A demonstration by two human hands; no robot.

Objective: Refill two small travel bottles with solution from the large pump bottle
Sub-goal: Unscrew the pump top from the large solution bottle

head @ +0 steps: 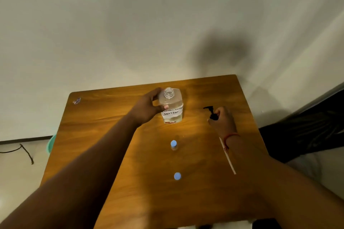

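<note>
A wooden worktop [104,135] with rounded corners. On it stand a large clear bottle [172,109] with an open neck and, nearer the viewer, two small blue-capped bottles [173,144] [177,176] — one behind the other. A thin white tube [228,156] lies to the right; a small crumpled scrap [76,100] sits at the far left corner.

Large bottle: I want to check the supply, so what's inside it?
Clear liquid shows through the large bottle, its neck open. The left hand and label cover part, so the exact level is unclear.
</note>
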